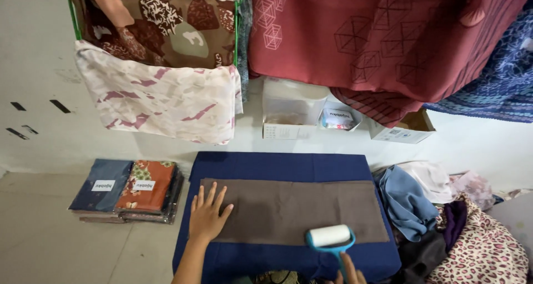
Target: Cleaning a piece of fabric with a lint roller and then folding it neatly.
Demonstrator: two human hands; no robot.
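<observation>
Right hand [348, 274] at near edge, mostly cut off by the frame, fingers wrapped on the teal handle of a lint roller [331, 237]; white roll of it lies on the near right part of the brown cloth [300, 209]. Left hand [208, 214] flat on the left end of that cloth, palm down, fingers spread apart, holding nothing.

Big stuff: dark red patterned fabric [388, 39] hangs far right, blue patterned fabric [499, 84] at the far right edge. Brown leaf-print fabric [172, 23] hangs far left, pink and white fabric [161, 98] draped just below it. Navy pad [288, 164] sits centre on the floor, brown cloth spread flat on it, long side left to right. Heap of loose clothes [444, 223] right of the pad, touching its edge: blue, white, purple, leopard print. Stack of packaged folded fabrics [127, 189] left of the pad, a bit apart. White boxes [291, 114] against the far wall behind the pad, small cardboard box [402, 129] to their right.
</observation>
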